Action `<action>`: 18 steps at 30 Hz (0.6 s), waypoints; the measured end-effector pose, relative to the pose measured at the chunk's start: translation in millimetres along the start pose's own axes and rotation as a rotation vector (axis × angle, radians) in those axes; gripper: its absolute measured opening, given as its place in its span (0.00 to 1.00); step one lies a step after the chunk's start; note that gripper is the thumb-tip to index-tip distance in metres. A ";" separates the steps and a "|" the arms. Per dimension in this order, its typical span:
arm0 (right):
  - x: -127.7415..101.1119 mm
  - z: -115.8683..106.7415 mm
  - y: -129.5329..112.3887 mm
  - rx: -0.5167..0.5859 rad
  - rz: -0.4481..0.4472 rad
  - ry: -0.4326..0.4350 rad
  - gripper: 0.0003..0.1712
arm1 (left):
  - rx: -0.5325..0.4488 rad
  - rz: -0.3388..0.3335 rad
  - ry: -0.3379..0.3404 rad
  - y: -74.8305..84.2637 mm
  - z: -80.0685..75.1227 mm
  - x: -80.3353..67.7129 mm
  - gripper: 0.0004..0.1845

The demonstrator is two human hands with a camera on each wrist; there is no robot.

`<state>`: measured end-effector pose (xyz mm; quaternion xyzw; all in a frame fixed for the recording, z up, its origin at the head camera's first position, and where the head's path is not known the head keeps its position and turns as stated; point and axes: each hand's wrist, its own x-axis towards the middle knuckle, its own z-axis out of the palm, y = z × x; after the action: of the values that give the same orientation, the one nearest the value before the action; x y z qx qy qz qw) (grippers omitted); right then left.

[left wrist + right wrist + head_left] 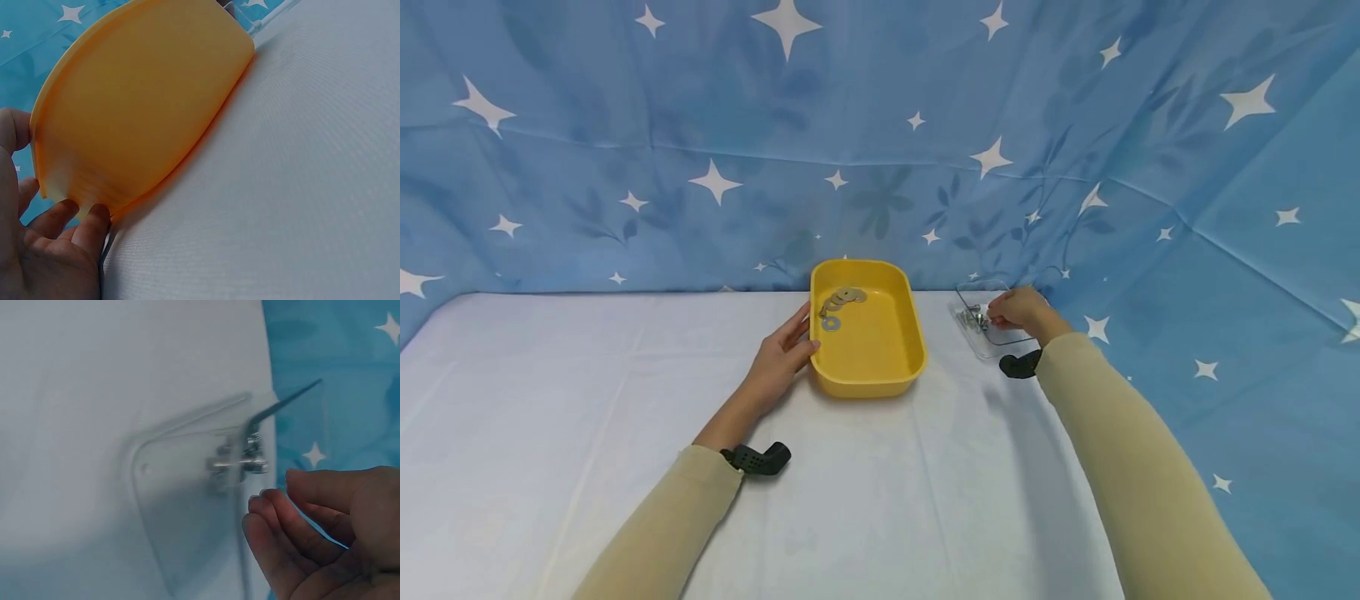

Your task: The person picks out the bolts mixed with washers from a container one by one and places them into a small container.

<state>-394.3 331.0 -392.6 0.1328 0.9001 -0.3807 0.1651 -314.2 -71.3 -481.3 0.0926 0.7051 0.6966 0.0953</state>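
A yellow plastic tray (876, 350) stands on the table, several flat metal washers (847, 295) and a small screw (822, 313) lying toward its far left. My left hand (781, 360) grips the tray's left side, thumb at the rim; the left wrist view shows fingertips (94, 219) against its outer wall. To the right is a clear plastic box (992, 353) with shiny metal bolts (250, 464) inside. My right hand (1021, 310) reaches into this box, fingers bent beside the bolts. In the right wrist view nothing shows between its fingertips (297, 478).
A white cloth (625, 433) covers the table. Behind it and along the right side hangs a blue curtain (737, 100) with white stars. The clear box stands close to the table's right edge, near the curtain.
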 end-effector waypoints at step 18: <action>-43.2 22.7 -102.8 0.041 -0.206 -0.105 0.27 | 0.017 0.013 -0.003 -3.0 -0.5 0.0 0.37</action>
<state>-388.0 240.3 -324.3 0.0230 0.8910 -0.4206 0.1694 -314.3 -71.8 -484.3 0.0990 0.7102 0.6910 0.0914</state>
